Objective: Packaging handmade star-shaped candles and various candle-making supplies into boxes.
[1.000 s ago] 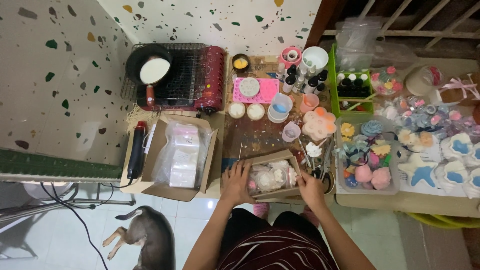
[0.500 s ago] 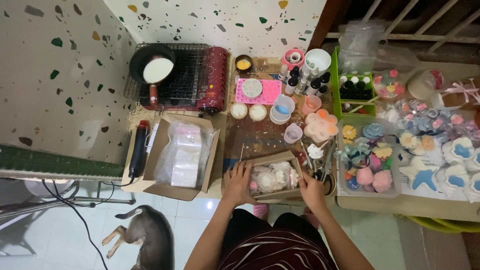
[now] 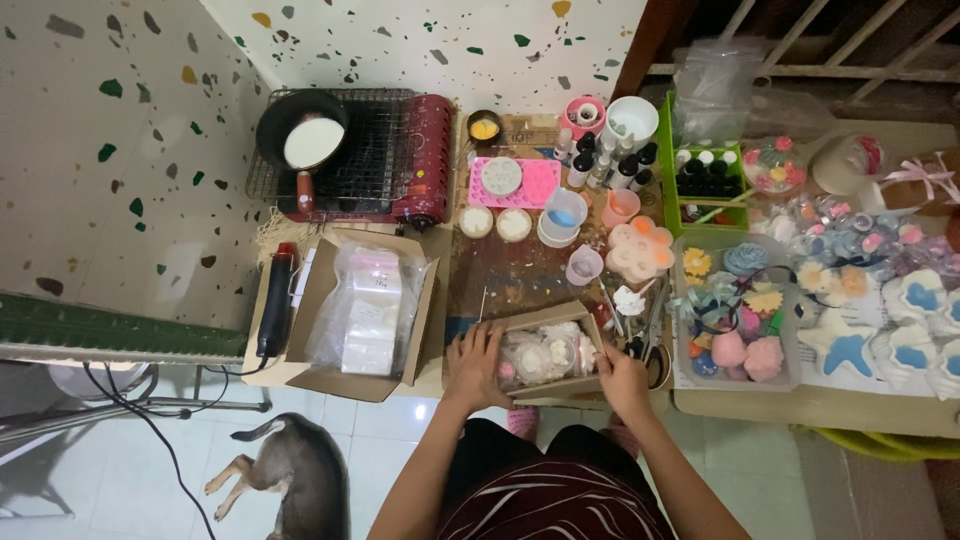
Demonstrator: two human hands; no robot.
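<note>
Head view looks straight down on a crowded craft table [image 3: 500, 275]. Both hands grip a small cardboard box [image 3: 545, 352] at the near edge of the table: the left hand [image 3: 473, 365] is wrapped over its left wall with fingers spread along the rim, and the right hand [image 3: 622, 380] is closed on its right end. Between the hands, inside the box, lie clear plastic packets [image 3: 540, 358] of pale and pink pieces.

Just left of the left hand stands a larger open cardboard box [image 3: 355, 312] holding a clear bag of white blocks, and beyond that lies a black and red heat gun [image 3: 275, 300]. Straight ahead of the hands, farther up the table, are a pink silicone mould [image 3: 515, 181], two small round white discs, and plastic measuring cups [image 3: 563, 213]. Ahead and to the left, a black pan [image 3: 300, 135] of white liquid sits on a red portable stove [image 3: 395, 155]. Just beside the right hand lie scissors [image 3: 650, 335], and farther right a clear tub [image 3: 735, 310] holds flower-shaped pieces. On the floor below the left arm, a grey dog [image 3: 290, 470] stands.
</note>
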